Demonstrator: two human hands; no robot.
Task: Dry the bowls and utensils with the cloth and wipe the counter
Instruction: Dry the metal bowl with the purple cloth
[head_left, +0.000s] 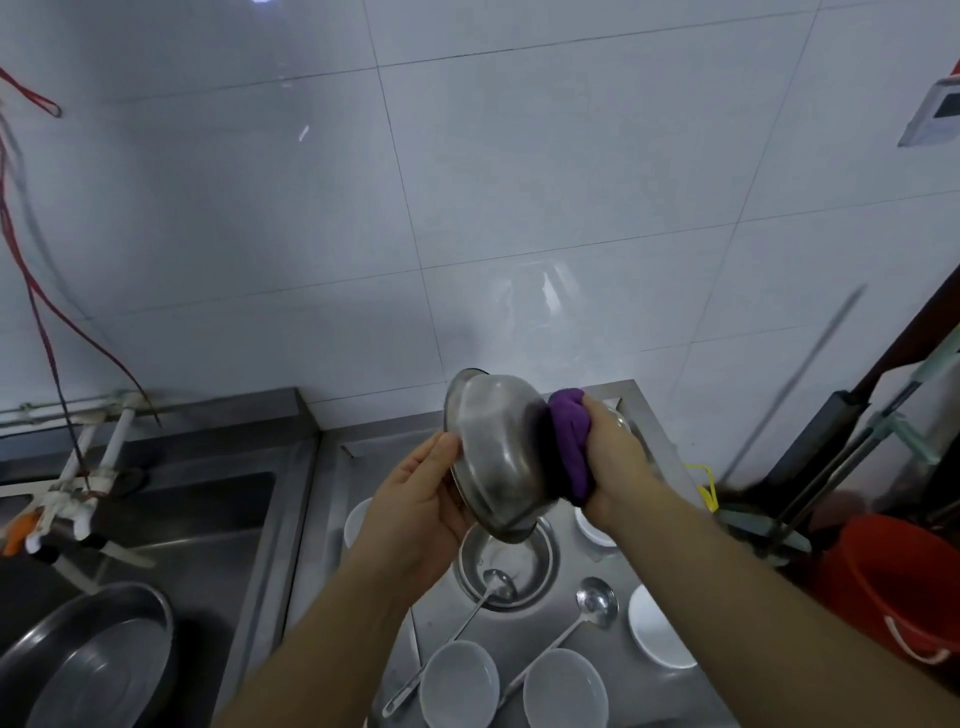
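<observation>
Sink (156, 499) left of counter (631, 670); ladle (597, 605) between bowls; bucket (898, 587) right.

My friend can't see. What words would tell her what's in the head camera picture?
A person's left hand holds a steel bowl tilted on its side over a metal counter, while the right hand presses a purple cloth against its outside. Below lie white bowls, another steel bowl and two ladles; a sink sits to the left.

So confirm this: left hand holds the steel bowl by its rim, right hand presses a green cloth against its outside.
Wrong on one point: the cloth is purple, not green. The head view shows the left hand holding the steel bowl by its rim and the right hand pressing the cloth against its outside.
</observation>
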